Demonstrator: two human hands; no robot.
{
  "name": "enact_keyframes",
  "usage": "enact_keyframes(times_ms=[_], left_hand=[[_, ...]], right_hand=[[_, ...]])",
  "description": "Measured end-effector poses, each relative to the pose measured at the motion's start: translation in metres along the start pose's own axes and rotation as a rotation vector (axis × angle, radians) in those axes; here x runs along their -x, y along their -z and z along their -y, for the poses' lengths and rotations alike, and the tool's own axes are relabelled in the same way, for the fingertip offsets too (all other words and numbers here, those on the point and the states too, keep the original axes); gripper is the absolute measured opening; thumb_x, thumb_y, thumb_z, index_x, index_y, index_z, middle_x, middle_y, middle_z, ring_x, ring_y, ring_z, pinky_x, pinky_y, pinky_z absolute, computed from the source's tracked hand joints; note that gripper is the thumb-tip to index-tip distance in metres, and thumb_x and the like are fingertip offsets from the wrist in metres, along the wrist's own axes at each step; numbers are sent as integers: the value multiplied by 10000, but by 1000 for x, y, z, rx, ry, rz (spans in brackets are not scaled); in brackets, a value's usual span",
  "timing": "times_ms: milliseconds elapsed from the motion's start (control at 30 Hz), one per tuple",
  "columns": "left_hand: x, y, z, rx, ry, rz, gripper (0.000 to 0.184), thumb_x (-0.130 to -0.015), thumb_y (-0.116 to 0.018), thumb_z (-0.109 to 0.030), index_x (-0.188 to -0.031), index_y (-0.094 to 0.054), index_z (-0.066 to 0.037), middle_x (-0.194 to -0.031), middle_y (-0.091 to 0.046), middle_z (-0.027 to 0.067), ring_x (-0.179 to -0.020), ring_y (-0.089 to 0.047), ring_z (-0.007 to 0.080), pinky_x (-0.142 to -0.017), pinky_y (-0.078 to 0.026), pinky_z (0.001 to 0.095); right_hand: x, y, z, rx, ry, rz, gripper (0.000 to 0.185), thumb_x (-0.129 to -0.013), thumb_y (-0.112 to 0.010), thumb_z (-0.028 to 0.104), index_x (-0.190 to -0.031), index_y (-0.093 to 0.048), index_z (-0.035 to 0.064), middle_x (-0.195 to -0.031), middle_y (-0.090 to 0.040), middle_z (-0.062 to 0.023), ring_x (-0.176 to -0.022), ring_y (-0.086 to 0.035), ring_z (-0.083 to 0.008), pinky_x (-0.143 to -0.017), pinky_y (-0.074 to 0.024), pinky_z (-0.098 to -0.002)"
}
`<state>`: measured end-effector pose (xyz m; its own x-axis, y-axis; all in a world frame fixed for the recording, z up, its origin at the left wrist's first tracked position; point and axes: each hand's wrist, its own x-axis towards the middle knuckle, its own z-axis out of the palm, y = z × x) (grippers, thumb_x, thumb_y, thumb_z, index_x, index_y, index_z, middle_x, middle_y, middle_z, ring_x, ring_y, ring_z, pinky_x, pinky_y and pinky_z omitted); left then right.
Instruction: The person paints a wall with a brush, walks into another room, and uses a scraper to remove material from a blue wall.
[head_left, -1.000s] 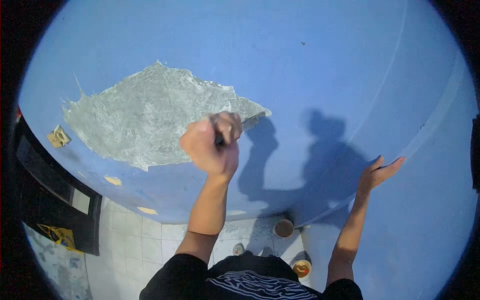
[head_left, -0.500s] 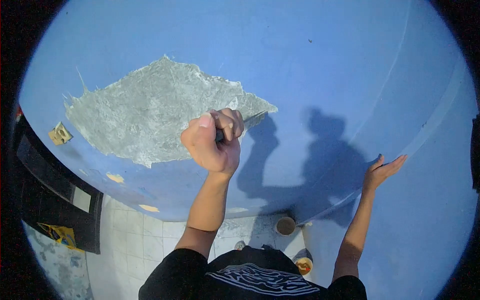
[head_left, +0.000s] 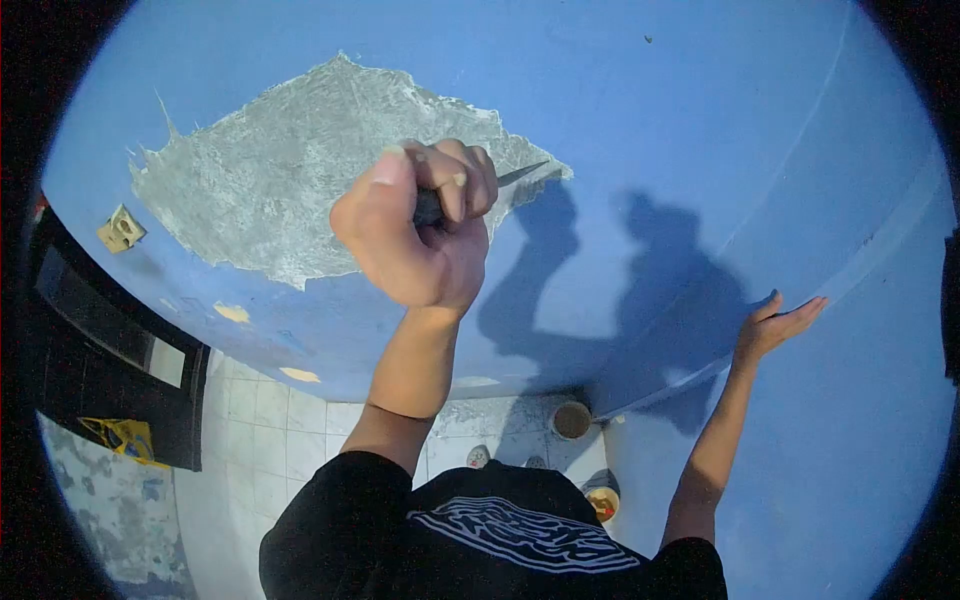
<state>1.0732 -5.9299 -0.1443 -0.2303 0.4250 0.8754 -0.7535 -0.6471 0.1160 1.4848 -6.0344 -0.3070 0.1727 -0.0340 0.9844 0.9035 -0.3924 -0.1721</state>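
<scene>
My left hand is raised in front of the blue wall, its fingers wrapped round the dark handle of a pointed tool. The thin metal tip sticks out to the right of the fist, over the narrow right end of a rough grey patch where the blue paint is gone. Most of the handle is hidden in the fist. My right hand rests against the blue wall at the right, open, with fingers stretched and thumb apart, holding nothing.
A beige fixture sits on the wall at the left, above a dark door or panel. A yellow bag is at the lower left. Two round containers, one brown and one with orange contents, stand on the white tiled floor.
The wall patch and floor have shifted upward in view. My left hand is higher and looks larger, and the tool's tip now shows clearly. My right hand stays against the wall.
</scene>
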Motion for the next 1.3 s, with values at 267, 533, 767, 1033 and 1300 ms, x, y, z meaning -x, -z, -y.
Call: enact_keyframes(times_ms=[267,533,767,1033,1300], left_hand=[[9,-4,0,-34,29,25,407,-951,-423,-167,-578,-383,-7,-507,-357,50,-475,-378,164,-444,-325,318],[15,-2,23,-243,55,-9,399,-933,-410,-169,-571,-388,-4,-503,-377,65,-461,-389,164,-439,-333,304],[16,-5,21,-428,-53,2,406,-929,-420,-208,-569,-374,-28,-518,-434,63,-435,-381,122,-409,-300,270],[12,-13,7,72,41,-9,406,-915,-413,-182,-538,-330,-58,-483,-385,62,-420,-361,165,-412,-307,298],[4,-15,-12,-22,51,141,359,-951,-388,-248,-639,-347,-75,-548,-345,24,-487,-289,138,-468,-249,310]], right_hand=[[-3,0,3,-12,15,-17,662,-985,-462,362,-1408,-252,-101,-1459,-273,-306,-1359,-286,-441,-1106,-261,-522],[-1,1,6,3,17,-19,683,-990,-440,396,-1394,-257,-124,-1444,-286,-319,-1345,-310,-443,-1092,-286,-528],[-5,-1,6,3,33,-47,682,-983,-466,395,-1372,-291,-137,-1411,-329,-332,-1322,-341,-456,-1079,-307,-532],[-6,-1,8,-28,40,-65,669,-983,-466,392,-1351,-315,-146,-1394,-345,-338,-1306,-363,-457,-1064,-325,-530],[-6,0,9,-30,53,-69,657,-988,-463,377,-1360,-305,-141,-1397,-347,-327,-1315,-355,-447,-1072,-323,-523]])
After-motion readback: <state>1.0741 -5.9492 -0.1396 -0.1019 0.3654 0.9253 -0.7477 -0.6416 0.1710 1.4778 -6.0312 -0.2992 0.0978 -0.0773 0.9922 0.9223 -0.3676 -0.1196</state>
